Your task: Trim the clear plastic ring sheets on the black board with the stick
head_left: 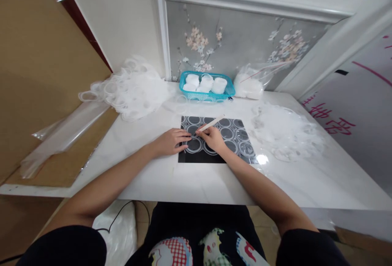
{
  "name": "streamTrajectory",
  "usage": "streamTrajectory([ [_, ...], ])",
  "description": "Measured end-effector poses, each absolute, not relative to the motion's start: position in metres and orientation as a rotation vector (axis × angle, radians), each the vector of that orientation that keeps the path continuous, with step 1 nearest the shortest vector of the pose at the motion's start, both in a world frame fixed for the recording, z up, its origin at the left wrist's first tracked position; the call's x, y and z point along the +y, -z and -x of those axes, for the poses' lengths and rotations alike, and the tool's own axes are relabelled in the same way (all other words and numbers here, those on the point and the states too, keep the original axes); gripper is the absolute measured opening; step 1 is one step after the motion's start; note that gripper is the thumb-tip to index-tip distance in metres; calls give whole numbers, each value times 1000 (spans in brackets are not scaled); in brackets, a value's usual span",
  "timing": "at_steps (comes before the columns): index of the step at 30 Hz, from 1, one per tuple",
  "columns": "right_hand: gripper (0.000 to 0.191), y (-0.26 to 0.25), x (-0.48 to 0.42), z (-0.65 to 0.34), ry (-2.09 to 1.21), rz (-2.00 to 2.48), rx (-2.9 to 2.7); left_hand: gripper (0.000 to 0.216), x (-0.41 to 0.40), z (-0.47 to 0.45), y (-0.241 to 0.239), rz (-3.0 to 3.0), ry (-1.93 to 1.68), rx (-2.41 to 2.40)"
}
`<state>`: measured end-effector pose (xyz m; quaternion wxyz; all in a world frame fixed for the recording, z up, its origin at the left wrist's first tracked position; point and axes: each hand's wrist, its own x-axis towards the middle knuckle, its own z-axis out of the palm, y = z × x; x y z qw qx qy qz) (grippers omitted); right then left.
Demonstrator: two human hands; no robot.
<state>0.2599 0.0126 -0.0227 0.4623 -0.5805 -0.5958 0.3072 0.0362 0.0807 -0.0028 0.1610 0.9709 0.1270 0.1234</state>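
Red handwritten characters [339, 126], white panel [364, 94], illegible

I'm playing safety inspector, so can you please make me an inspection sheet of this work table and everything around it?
Surface: glossy white marbled table.
Job's things: black rectangular sheet covered with pale circles; slim white stick.
Clutter: heaps of translucent white rings, left and right; turquoise plastic basket holding white cylindrical bundles; clear plastic bag with white contents.
Hands: left hand rests at the sheet's left side; right hand grips the stick over it.
Cables: thin black cable below table level.
Surroundings: white-framed grey floral panel behind; brown cardboard at left.
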Motion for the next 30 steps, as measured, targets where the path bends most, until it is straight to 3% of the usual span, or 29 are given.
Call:
streamTrajectory([
  [9,19,17,7,-258,-252,1401,-1987,46,84,-31,-1,-2742,66,595],
  [14,26,-16,37,-297,6,1610,-1227,46,83,-28,-7,-2724,101,585],
  [16,29,-23,29,-300,-72,1539,-1142,51,81,-27,-8,-2703,81,595],
  [22,25,1,-43,-249,-715,1375,-1510,83,74,-34,-3,-2665,79,700],
  [30,27,19,-47,-241,-750,1415,-1537,85,67,-41,-8,-2622,133,777],
])
